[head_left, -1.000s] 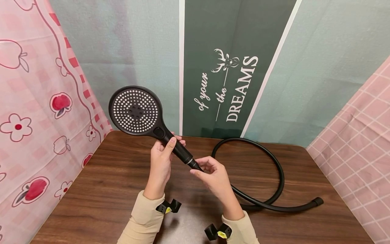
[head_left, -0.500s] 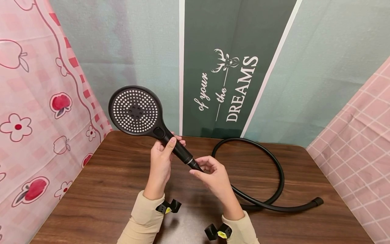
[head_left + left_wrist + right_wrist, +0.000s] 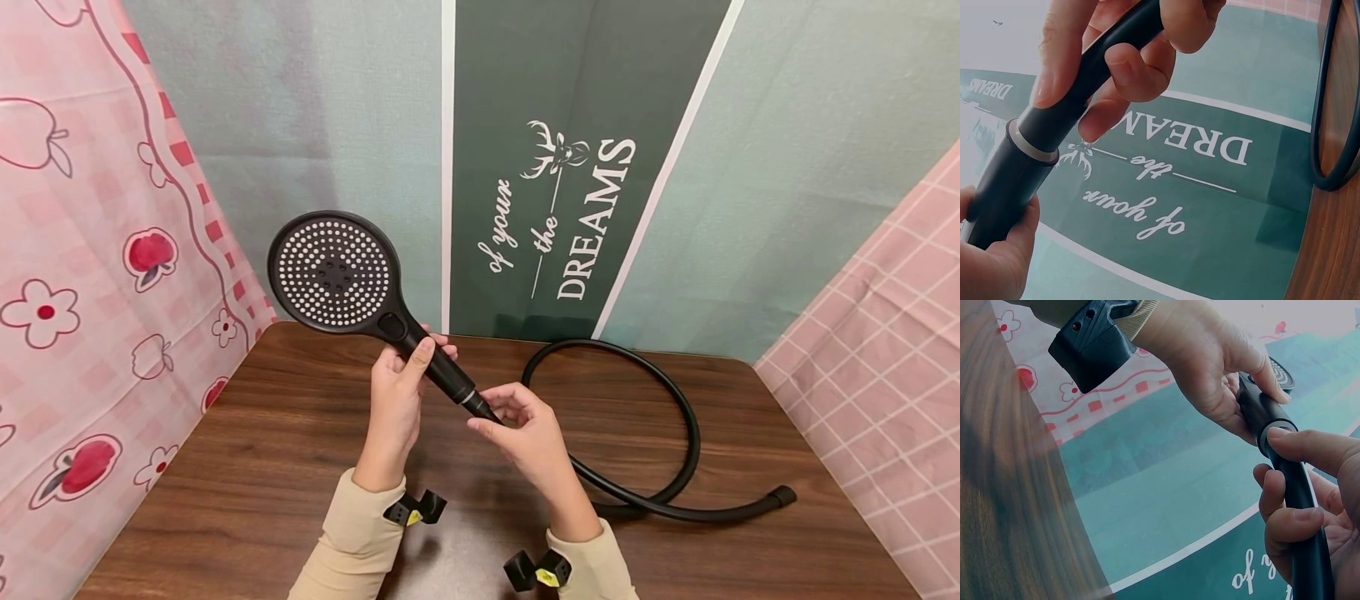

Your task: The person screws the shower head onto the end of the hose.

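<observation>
The shower head (image 3: 333, 271) is held in the air over the table (image 3: 247, 467), and we see its round spray face turned our way, just past the far edge near the far left corner. The left hand (image 3: 397, 396) wraps its handle (image 3: 452, 379), fingers bent behind and thumb along the front. The right hand (image 3: 528, 429) has thumb and fingers curled about the black hose end (image 3: 1300, 481), its thumb at a pale ring (image 3: 1030, 148) where hose and handle meet; how tightly the two are joined we cannot tell. Behind the right hand and wrist part of the hose (image 3: 695, 433) is hidden from us; the rest lies on the table, one loop reaching the far edge, its free end (image 3: 783, 497) pointing towards the right edge. Beyond the far edge we see a green cloth (image 3: 517, 83) with white lettering.
</observation>
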### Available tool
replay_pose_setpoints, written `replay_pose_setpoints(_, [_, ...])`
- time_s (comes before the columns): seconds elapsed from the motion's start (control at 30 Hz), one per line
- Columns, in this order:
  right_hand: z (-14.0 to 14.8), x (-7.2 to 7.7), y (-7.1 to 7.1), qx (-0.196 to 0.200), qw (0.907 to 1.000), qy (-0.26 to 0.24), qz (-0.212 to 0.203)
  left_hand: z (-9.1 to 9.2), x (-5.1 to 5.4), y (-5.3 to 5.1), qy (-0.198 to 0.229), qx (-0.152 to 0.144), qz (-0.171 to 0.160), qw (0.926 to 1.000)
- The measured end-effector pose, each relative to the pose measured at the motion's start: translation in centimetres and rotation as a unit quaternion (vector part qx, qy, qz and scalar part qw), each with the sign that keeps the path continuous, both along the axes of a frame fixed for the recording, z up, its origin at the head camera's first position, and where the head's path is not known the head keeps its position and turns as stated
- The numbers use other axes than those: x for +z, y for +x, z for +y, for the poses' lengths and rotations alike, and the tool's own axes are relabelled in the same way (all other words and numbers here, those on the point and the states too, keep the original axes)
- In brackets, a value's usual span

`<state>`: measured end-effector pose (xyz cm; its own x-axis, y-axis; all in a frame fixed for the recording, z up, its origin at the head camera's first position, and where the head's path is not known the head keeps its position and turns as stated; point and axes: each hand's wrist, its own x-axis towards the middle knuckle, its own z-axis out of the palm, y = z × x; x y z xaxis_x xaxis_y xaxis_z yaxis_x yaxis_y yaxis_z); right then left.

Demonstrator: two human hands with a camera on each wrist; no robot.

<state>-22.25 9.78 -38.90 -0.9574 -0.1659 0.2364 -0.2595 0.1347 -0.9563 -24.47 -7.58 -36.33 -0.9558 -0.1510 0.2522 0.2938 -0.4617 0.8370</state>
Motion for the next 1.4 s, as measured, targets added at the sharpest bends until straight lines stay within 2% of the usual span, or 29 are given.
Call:
replay_pose_setpoints(0.67, [0.20, 0.11, 0.10, 0.008, 1.0000, -0.006, -0.002, -0.01, 0.26, 0.16, 0.001, 0.001, 0.001, 1.0000])
replay_pose_setpoints(1.4, [0.33, 0.20, 0.15, 0.007, 0.9999, -0.001, -0.013, 0.04, 0.07, -0.02, -0.005, 0.000, 0.002, 1.0000])
